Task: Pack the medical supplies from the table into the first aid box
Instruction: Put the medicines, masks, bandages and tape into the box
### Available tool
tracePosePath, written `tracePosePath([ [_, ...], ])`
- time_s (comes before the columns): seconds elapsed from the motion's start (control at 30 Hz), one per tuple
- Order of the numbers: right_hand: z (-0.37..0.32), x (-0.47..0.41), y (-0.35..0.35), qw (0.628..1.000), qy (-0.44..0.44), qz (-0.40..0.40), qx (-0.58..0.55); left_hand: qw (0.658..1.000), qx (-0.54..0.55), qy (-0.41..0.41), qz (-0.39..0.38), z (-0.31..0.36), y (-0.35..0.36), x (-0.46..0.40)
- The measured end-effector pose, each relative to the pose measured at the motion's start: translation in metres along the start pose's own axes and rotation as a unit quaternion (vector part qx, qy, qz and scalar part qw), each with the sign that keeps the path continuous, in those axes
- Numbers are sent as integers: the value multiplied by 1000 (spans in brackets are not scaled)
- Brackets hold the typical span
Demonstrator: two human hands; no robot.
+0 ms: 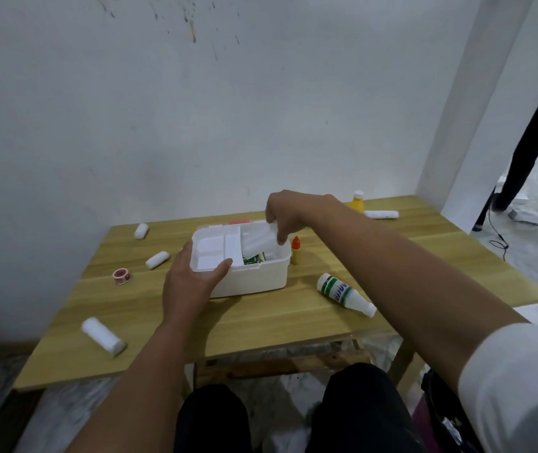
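Observation:
The white first aid box (254,276) stands open in the middle of the wooden table (261,322). A white tray insert (215,253) fills its left half. My left hand (192,279) grips the box's front left corner, thumb over the rim. My right hand (285,214) holds a white packet (257,241) tilted over the box's right side. Green items (250,259) lie inside. On the table lie three white bandage rolls (103,336) (157,259) (141,231), a red tape roll (121,275) and a white green-labelled bottle (342,292).
A small red-capped yellow bottle (296,250) stands right of the box. A yellow bottle (356,202) and a white roll (382,214) sit at the back right. A white wall runs behind the table. A dark-clothed person's leg (522,165) stands at the far right.

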State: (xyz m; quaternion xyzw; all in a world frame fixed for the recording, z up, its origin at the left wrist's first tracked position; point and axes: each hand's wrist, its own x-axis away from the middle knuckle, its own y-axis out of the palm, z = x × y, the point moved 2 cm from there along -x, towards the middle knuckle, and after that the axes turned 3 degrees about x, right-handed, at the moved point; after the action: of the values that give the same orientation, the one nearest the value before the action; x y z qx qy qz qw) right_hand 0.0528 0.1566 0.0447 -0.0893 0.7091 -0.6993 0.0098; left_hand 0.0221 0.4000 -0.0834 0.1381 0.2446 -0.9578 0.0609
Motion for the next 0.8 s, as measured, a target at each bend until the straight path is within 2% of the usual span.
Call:
tracePosePath([
  [0.4,-12,0,37,998,-1,36,-60,1000,3,10,1,0,0,0],
  [0.63,-26,-2,43,999,-16,44,-22,1000,-1,21,11,3,0,2],
  [0.8,-31,-4,50,997,-31,30,-70,1000,2,16,8,3,0,3],
])
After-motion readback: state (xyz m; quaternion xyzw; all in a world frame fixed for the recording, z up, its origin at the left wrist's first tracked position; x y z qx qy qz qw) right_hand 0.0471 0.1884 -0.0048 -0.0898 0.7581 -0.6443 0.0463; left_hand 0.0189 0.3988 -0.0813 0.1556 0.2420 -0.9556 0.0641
